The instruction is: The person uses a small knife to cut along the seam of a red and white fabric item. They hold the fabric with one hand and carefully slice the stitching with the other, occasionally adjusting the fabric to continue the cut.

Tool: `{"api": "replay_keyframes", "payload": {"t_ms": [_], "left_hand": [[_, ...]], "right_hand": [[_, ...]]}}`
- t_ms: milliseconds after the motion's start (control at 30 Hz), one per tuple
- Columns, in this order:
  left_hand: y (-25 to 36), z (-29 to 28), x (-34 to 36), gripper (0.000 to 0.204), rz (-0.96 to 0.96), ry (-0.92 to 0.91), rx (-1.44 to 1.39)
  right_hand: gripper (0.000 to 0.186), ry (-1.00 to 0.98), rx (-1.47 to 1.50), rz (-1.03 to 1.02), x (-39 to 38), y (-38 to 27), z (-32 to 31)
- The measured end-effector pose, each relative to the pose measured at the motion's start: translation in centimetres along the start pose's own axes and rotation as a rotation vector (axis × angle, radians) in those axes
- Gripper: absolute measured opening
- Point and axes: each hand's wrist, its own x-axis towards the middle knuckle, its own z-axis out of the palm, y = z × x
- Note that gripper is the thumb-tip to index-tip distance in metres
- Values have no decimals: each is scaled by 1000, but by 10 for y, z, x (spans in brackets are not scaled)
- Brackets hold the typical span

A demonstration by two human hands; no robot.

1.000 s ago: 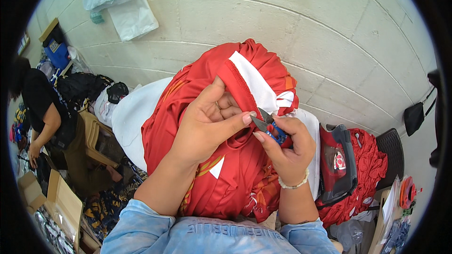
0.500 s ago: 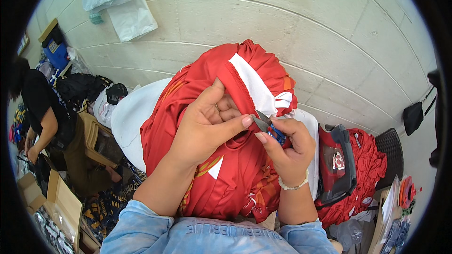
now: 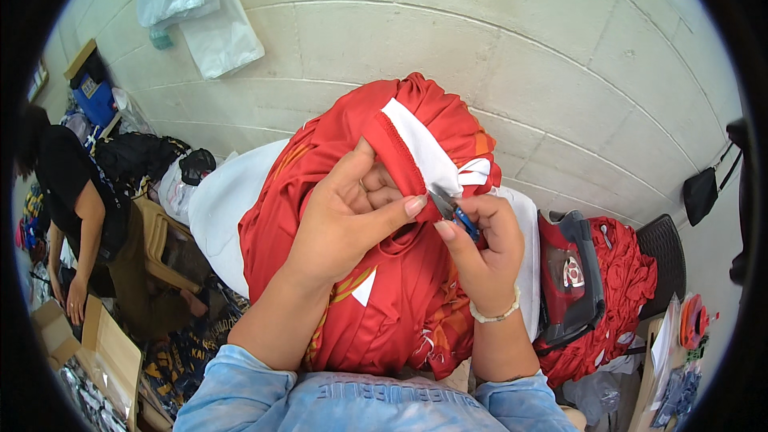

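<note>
A bulky heap of red fabric [image 3: 280, 200], with orange and yellow patterns, lies in front of me. My left hand [image 3: 340, 220] is closed on the stitched edge of a red garment [image 3: 392, 139], thumb on top and fingers behind. A white band [image 3: 420, 142] of this garment faces up beside the seam. My right hand [image 3: 490, 248] grips small thread snips [image 3: 466, 223] with blue handles. Their metal blades touch the garment's edge, right by my left thumb tip. Whether the blades are closed on a thread is too small to tell.
The heap rests on a white padded board [image 3: 220, 200] against a block wall [image 3: 344, 40]. On the right stand a red and grey steam iron [image 3: 596, 272] and more red cloth [image 3: 624, 264]. At left, a person in black [image 3: 76, 184] is near cardboard boxes [image 3: 112, 352].
The snips have turned and their blades sit closer together against the fabric edge. My right hand has shifted slightly left. The person at left has lowered a hand toward the boxes.
</note>
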Motion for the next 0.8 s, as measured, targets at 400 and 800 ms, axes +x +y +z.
{"api": "replay_keyframes", "payload": {"t_ms": [400,800], "left_hand": [[-3,-3,2,50,1,-2,-51],[-1,0,-1,53,27,27,-53]], "right_hand": [[28,-142,211,281,1,14,-7],[40,-83,-202,-193,0,4,-13]]}}
